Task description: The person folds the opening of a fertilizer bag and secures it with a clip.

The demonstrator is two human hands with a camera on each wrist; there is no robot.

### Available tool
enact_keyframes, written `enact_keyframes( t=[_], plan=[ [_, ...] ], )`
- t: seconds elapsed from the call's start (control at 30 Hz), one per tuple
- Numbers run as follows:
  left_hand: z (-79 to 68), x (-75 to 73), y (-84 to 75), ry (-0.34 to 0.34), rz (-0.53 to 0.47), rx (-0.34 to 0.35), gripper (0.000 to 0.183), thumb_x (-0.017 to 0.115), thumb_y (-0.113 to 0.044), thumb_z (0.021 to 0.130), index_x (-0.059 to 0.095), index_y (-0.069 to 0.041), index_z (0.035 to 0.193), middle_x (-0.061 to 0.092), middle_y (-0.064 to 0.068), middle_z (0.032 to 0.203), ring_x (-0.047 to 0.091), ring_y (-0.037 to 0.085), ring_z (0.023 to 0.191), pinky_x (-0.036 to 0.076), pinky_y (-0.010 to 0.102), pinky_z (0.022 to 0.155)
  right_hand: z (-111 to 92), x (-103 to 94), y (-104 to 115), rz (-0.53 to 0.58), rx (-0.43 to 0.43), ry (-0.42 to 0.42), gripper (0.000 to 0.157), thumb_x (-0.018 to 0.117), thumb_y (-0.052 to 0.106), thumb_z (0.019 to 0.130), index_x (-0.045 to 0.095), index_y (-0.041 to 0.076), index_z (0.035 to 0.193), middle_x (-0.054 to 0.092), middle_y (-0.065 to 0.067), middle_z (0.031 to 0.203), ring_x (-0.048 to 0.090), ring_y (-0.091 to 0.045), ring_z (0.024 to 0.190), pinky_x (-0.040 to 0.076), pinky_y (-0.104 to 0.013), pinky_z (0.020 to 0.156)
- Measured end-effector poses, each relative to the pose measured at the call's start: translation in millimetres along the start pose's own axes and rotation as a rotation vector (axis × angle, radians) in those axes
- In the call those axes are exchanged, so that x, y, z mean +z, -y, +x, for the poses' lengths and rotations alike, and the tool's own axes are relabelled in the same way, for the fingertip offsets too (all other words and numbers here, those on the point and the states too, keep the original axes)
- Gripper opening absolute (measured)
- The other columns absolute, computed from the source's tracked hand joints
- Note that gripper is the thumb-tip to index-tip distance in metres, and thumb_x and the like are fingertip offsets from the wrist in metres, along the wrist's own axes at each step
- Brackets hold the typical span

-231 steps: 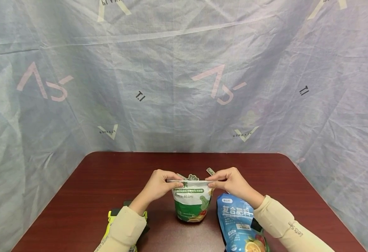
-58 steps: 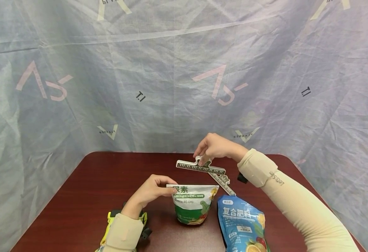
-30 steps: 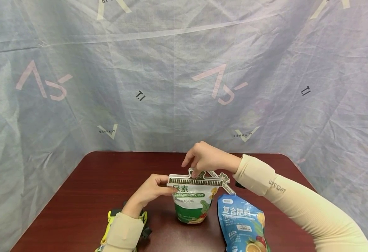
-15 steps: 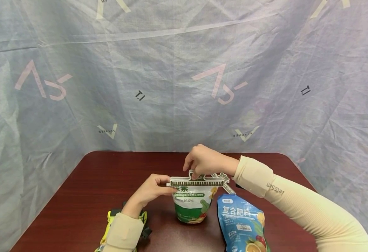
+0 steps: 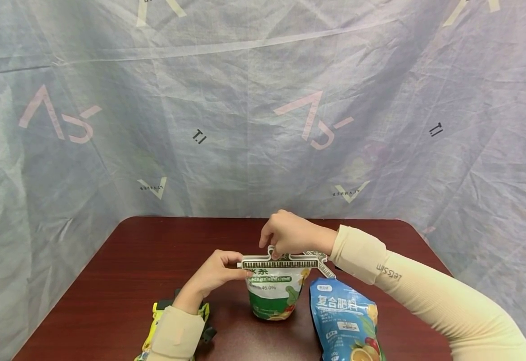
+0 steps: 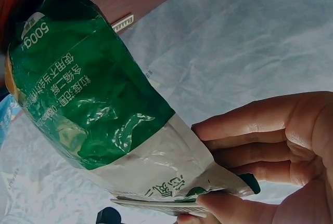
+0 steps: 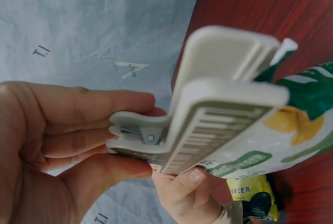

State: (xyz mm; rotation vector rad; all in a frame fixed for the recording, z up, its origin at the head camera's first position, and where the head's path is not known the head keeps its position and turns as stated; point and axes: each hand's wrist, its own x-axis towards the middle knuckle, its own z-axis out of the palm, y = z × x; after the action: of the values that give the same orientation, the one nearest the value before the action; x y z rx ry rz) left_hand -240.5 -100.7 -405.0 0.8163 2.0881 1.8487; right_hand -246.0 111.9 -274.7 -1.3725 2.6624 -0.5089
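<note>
A small white and green fertilizer bag (image 5: 269, 303) stands upright on the table. My left hand (image 5: 218, 273) pinches its top left corner between thumb and fingers. A long white clip (image 5: 278, 263) with a piano-key pattern lies along the bag's top edge. My right hand (image 5: 292, 233) squeezes the clip's handle from above. In the right wrist view the clip's two bars (image 7: 223, 99) stand apart, with the bag's top at the gap between them. The left wrist view has the bag's green back (image 6: 88, 89) and my left thumb close to the clip's end.
A second patterned clip (image 5: 326, 269) lies on the table behind, partly hidden by the right hand and first clip. A blue fertilizer bag (image 5: 344, 321) lies at right front. A yellow and black bag (image 5: 155, 326) is at left front, partly behind the left sleeve.
Earlier both hands pinched the bag's top. The right hand then lifted a clip off the table and lowered it onto the bag's top edge; lately it sank slightly. The left hand stayed at its corner.
</note>
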Motion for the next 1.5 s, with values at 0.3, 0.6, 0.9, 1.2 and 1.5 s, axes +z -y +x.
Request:
enact_keyframes(
  t=[0.3, 0.6, 0.9, 1.2, 1.5],
  plan=[
    [0.0, 0.3, 1.2, -0.006, -0.025, -0.016, 0.027, 0.073, -0.009, 0.077, 0.068, 0.004, 0.1, 0.067, 0.01, 0.091, 0.062, 0.017, 0.08, 0.051, 0.032, 0.069, 2.0, 4.2, 0.6, -0.004, 0.046, -0.002, 0.025, 0.078, 0.0, 0.064, 0.073, 0.006, 0.087, 0.07, -0.002, 0.08, 0.062, -0.002, 0.065, 0.049, -0.017, 0.058],
    [-0.4, -0.8, 1.4, 0.007, -0.025, -0.01, 0.028, 0.073, -0.009, 0.077, 0.067, 0.003, 0.102, 0.067, 0.012, 0.093, 0.063, 0.019, 0.081, 0.052, 0.034, 0.07, 1.5, 10.0, -1.4, -0.021, 0.037, -0.025, 0.019, 0.08, 0.003, 0.063, 0.074, 0.009, 0.081, 0.069, 0.001, 0.071, 0.059, 0.002, 0.058, 0.048, -0.017, 0.056],
    [-0.8, -1.4, 1.5, 0.016, -0.038, 0.004, 0.029, 0.072, -0.007, 0.078, 0.066, 0.004, 0.104, 0.067, 0.012, 0.093, 0.063, 0.019, 0.081, 0.052, 0.033, 0.07, 2.3, 13.3, -4.1, 0.008, 0.028, -0.036, 0.019, 0.08, 0.003, 0.064, 0.074, 0.009, 0.081, 0.069, 0.001, 0.073, 0.061, 0.001, 0.063, 0.048, -0.016, 0.058],
    [-1.0, -3.3, 1.1, 0.02, -0.027, 0.003, 0.028, 0.071, -0.009, 0.079, 0.067, 0.003, 0.105, 0.066, 0.009, 0.092, 0.062, 0.018, 0.08, 0.052, 0.033, 0.07, 4.1, 17.5, 0.7, 0.02, 0.014, -0.053, 0.019, 0.077, 0.0, 0.064, 0.074, 0.008, 0.082, 0.069, 0.0, 0.073, 0.061, 0.002, 0.064, 0.048, -0.015, 0.057],
    [0.6, -3.2, -2.0, 0.026, -0.007, 0.009, 0.026, 0.07, -0.01, 0.08, 0.067, 0.002, 0.103, 0.067, 0.009, 0.09, 0.062, 0.017, 0.079, 0.051, 0.033, 0.07, 1.9, 20.8, 1.1, 0.048, 0.003, -0.072, 0.019, 0.076, -0.001, 0.066, 0.073, 0.006, 0.084, 0.069, -0.001, 0.073, 0.058, 0.003, 0.058, 0.048, -0.015, 0.054]
  ],
)
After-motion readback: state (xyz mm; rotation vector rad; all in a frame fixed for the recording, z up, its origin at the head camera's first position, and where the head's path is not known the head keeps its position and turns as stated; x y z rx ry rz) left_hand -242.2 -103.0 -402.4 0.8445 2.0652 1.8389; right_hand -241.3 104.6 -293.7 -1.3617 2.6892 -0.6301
